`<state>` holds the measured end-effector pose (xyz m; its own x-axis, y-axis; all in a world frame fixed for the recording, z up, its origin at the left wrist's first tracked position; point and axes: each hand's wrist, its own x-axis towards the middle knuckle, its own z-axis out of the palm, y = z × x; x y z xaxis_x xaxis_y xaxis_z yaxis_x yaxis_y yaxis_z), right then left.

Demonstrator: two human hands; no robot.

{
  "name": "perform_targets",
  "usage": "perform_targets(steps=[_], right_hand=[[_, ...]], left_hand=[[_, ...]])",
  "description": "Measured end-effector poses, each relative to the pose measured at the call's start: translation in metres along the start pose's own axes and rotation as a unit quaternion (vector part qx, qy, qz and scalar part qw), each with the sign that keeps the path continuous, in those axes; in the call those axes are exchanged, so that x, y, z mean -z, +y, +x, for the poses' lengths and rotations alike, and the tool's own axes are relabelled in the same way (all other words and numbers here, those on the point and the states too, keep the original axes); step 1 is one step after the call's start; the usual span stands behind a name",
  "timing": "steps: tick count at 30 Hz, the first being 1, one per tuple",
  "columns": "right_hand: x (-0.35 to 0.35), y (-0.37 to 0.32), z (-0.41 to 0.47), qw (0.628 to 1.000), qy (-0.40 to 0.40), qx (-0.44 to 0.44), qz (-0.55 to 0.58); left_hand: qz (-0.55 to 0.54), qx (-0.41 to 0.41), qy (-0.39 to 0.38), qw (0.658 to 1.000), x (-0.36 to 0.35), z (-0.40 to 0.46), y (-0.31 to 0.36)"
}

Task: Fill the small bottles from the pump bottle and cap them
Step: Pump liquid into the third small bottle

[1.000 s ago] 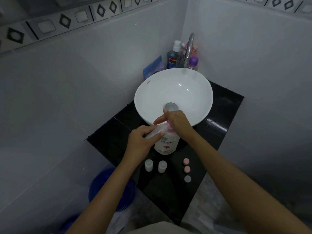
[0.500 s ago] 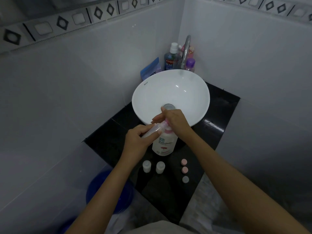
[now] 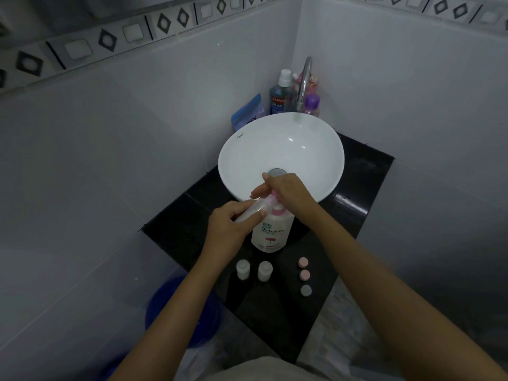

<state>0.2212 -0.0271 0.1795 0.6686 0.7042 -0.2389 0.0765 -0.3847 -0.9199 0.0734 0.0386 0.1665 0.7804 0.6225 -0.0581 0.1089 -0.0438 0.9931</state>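
A white pump bottle [image 3: 272,232] with a pink pump head stands on the black counter [image 3: 354,193] in front of the basin. My right hand [image 3: 286,191] rests on top of the pump head. My left hand [image 3: 233,229] holds a small clear bottle [image 3: 254,209] tilted, its mouth against the pump spout. Two more small white bottles [image 3: 243,269] [image 3: 265,271] stand uncapped near the counter's front. Three loose caps lie to their right: two pink caps [image 3: 303,262] [image 3: 304,274] and a grey cap [image 3: 305,290].
A white round basin [image 3: 302,149] sits behind the pump bottle, with a chrome tap [image 3: 303,83] and several toiletry bottles [image 3: 279,94] in the corner. A blue bucket [image 3: 176,312] stands on the floor at the lower left. Tiled walls close in on both sides.
Both hands stay on the pump bottle and small bottle in the same pose. Only the camera view has shifted slightly.
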Motion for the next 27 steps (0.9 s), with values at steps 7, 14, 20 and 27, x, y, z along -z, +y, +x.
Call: perform_targets(steps=[7,14,20,27], right_hand=[[-0.006,0.013,-0.005,1.0,-0.002,-0.021,0.019],[0.005,-0.007,-0.002,0.997,-0.03,-0.032,-0.061],[-0.001,0.005,-0.003,1.0,0.023,0.0,0.0],[-0.004,0.017,-0.005,1.0,0.001,-0.002,-0.005]], left_hand=[[-0.005,0.023,-0.005,1.0,-0.005,-0.005,-0.011],[-0.008,-0.002,-0.005,1.0,-0.001,-0.003,0.002],[0.0,-0.009,-0.013,1.0,-0.001,-0.001,-0.001],[0.011,0.021,-0.023,0.999,-0.001,-0.002,-0.011]])
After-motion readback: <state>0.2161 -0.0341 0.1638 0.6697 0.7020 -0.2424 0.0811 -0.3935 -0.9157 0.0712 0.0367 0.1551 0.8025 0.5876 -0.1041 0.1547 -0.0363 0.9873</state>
